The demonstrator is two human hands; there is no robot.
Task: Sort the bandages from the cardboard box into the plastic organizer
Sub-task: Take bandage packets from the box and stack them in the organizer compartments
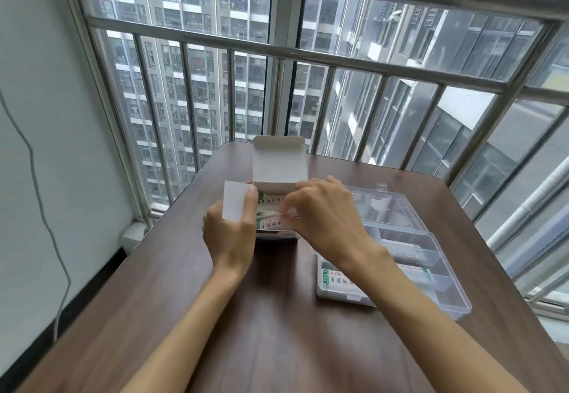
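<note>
A cardboard box (278,173) stands open on the brown table (246,315), its white lid flap raised toward the window. The left hand (229,235) grips the left side of the box, the thumb lying against a white side flap (235,201). The right hand (323,217) reaches into the box and its fingers (292,207) pinch a bandage (271,215) from the packets with green print. Just to the right of the box lies the open clear plastic organizer (443,275), partly covered by the right forearm. Some bandages (335,280) already lie in its near-left compartment, and more in the compartments behind it.
</note>
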